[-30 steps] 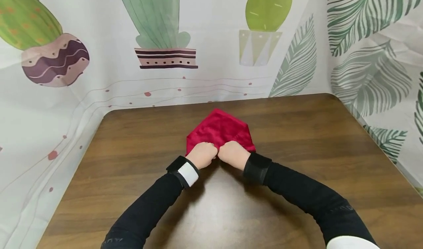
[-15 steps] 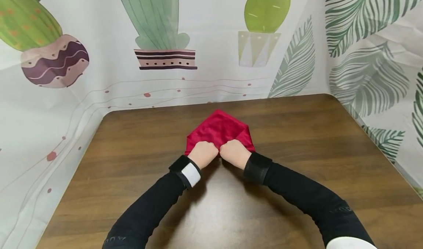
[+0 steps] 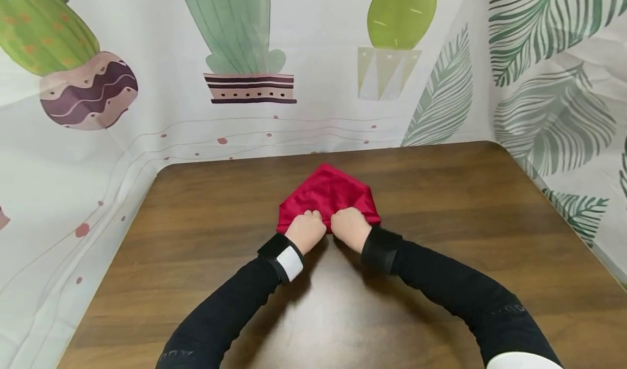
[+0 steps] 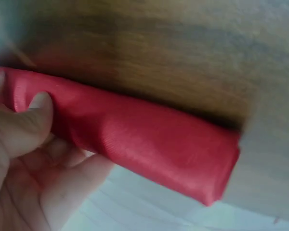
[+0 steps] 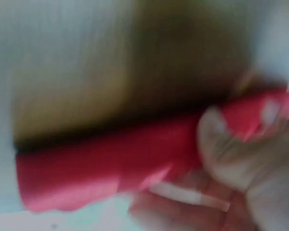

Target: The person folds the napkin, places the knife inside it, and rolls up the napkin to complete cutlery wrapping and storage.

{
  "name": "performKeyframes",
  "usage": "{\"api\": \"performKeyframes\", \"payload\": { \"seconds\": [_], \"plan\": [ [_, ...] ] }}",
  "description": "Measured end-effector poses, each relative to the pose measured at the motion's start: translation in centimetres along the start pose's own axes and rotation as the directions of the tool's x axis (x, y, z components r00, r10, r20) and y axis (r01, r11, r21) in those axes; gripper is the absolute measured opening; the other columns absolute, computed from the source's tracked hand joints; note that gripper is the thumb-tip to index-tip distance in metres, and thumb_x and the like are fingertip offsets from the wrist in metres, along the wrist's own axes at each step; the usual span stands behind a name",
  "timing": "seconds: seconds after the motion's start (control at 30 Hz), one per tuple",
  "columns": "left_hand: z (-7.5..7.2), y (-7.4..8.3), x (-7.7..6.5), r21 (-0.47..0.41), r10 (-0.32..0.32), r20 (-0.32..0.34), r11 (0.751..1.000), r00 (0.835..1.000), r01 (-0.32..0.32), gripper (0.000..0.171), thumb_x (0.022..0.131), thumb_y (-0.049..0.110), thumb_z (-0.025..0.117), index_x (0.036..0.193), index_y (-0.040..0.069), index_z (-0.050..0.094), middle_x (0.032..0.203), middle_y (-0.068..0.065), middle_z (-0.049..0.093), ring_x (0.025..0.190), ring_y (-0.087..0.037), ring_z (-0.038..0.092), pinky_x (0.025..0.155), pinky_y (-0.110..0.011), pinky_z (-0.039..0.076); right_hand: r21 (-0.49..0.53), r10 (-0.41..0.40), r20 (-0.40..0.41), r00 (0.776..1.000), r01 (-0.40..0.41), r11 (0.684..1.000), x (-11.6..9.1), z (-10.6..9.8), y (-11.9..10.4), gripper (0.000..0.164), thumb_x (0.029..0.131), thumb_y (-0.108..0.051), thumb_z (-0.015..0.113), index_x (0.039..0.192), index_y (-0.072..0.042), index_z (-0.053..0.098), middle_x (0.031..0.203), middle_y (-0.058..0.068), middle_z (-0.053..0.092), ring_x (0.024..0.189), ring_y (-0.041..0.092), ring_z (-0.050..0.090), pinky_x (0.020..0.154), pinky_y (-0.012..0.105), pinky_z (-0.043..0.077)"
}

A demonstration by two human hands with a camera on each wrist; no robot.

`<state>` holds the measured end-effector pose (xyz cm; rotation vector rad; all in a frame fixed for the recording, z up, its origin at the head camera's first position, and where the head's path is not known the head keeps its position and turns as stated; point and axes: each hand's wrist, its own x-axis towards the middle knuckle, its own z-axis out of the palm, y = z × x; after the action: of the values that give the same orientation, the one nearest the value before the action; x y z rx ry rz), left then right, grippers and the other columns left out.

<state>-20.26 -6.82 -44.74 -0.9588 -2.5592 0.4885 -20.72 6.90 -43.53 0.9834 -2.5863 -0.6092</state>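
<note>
A glossy red cloth (image 3: 328, 190) lies folded near the middle of the wooden table, its far end coming to a point and its near edge rolled over. My left hand (image 3: 306, 231) pinches that near edge, thumb on the roll and fingers beneath, as the left wrist view shows on the cloth (image 4: 149, 139). Beside it my right hand (image 3: 350, 228) grips the same edge, its thumb over the roll of cloth (image 5: 101, 168) in the blurred right wrist view. Only a small gap separates the two hands. From above, their fingertips are hidden.
The brown wooden table (image 3: 220, 205) reaches back to a white curtain (image 3: 323, 42) printed with cacti and leaves. Both forearms, in black sleeves with black wrist straps, cross the near part of the table. A white rounded edge (image 3: 521, 360) shows at the bottom right.
My hands have moved slightly apart along the near edge of the red cloth. The left hand's fingers have shifted on the cloth, which stays in about the same place.
</note>
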Motion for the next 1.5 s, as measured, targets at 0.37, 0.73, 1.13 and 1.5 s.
{"api": "performKeyframes", "payload": {
  "seconds": [0.37,0.73,1.13,1.5],
  "plan": [
    [-0.7,0.6,-0.1,-0.026,-0.053,-0.013,0.998,0.999,0.052,0.014,0.075,0.004,0.061,0.062,0.008,0.064,0.07,-0.008,0.045,0.064,-0.019,0.046,0.039,-0.023,0.043,-0.019,0.142,0.109,0.984,-0.141,0.99,1.3,3.9,-2.5,0.015,0.083,-0.006,0.047,0.078,-0.003,0.062,0.072,0.013,0.06,0.056,0.028,0.059,0.044,0.039,0.048],
    [-0.1,0.5,0.2,-0.047,-0.018,-0.022,0.999,1.0,0.017,0.014,0.076,0.003,0.059,0.063,0.007,0.064,0.068,-0.008,0.045,0.062,-0.02,0.047,0.039,-0.024,0.043,0.017,0.097,-0.02,0.995,-0.097,0.995,3.2,12.9,-3.6,0.012,0.075,-0.012,0.051,0.067,-0.006,0.059,0.066,0.009,0.055,0.049,0.028,0.052,0.038,0.041,0.043],
    [0.3,0.6,0.3,-0.008,0.033,-0.044,0.999,0.998,-0.034,0.017,0.074,0.002,0.06,0.059,0.008,0.059,0.062,-0.007,0.048,0.055,-0.018,0.049,0.042,-0.025,0.045,0.156,0.018,-0.115,0.993,0.001,0.988,3.4,15.2,-3.1,0.027,0.083,-0.007,0.042,0.059,-0.01,0.055,0.055,0.004,0.053,0.046,0.023,0.052,0.04,0.038,0.043],
    [0.0,-0.8,0.8,-0.058,0.144,-0.046,0.987,0.988,-0.147,0.022,0.071,0.001,0.063,0.053,0.012,0.057,0.056,-0.003,0.052,0.051,-0.017,0.053,0.045,-0.027,0.045,0.145,-0.095,-0.249,0.964,0.134,0.98,2.5,12.1,-1.5,0.024,0.07,-0.004,0.048,0.05,-0.016,0.045,0.047,-0.003,0.042,0.043,0.016,0.046,0.041,0.03,0.04]
  ]
}}
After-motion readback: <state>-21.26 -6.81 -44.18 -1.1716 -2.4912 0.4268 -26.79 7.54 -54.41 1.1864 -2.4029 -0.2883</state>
